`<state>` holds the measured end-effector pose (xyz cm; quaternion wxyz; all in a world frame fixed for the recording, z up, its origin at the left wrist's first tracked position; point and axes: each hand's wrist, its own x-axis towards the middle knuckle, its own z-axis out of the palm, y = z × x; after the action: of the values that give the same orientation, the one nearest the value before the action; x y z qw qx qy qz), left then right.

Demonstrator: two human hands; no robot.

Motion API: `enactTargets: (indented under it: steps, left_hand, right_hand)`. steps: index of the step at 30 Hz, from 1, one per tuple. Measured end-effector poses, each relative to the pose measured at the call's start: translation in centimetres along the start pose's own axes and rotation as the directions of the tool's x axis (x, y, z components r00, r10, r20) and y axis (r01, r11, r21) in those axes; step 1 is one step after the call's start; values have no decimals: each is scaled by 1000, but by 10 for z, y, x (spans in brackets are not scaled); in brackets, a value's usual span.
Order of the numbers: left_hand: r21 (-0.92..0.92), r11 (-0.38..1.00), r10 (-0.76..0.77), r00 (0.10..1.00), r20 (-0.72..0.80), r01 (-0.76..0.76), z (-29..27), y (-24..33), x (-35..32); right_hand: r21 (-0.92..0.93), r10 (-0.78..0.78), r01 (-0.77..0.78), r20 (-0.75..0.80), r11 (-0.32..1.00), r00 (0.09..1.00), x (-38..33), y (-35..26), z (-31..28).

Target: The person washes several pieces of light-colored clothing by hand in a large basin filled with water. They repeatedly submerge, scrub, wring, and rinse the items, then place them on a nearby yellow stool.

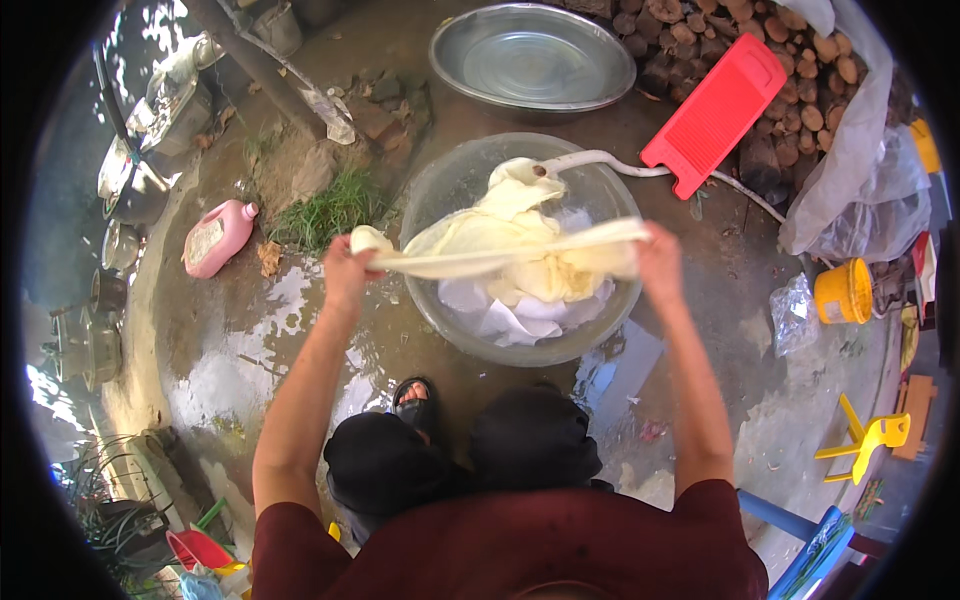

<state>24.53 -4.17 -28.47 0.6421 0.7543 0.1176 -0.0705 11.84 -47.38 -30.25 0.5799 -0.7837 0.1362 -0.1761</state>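
Observation:
My left hand [345,270] and my right hand [660,262] each grip one end of a pale yellow cloth [500,255], which is stretched and twisted between them above a clear plastic basin [425,190]. More wet cloth, yellow and white, lies heaped in the basin under the stretched part. A white hose [610,160] hangs over the basin's far rim. My knees in dark trousers and one sandalled foot [413,398] are just in front of the basin.
A metal basin [530,55] sits beyond the plastic one. A red washboard [715,112] leans on stacked firewood [800,70] at right. A pink detergent jug [218,237] lies at left. A yellow bucket [843,292] and yellow stool [868,438] are at right. The concrete floor is wet.

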Motion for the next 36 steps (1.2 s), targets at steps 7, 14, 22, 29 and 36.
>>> enactTargets:
  steps: [7,14,22,29,36]
  left_hand:
    - [47,974,-201,757,622,220,85,-5,-69]
    - [547,620,-91,641,762,-562,101,9,-44]
    - [356,390,58,409,911,-849,164,-42,-28]
    - [483,522,310,684,660,-703,106,17,23]
    - [52,766,584,727,361,-640,74,199,-13]
  right_hand:
    - [-40,152,-150,457,988,877,-60,-36,118]
    - [-96,25,25,483,995,875,-80,-42,77]
    - [371,-342,230,270,900,900,-84,-168,-19]
    - [420,19,114,-298,900,954,-52,-120,-83]
    - [614,-104,329,-373,717,922,-24,-142,-105]
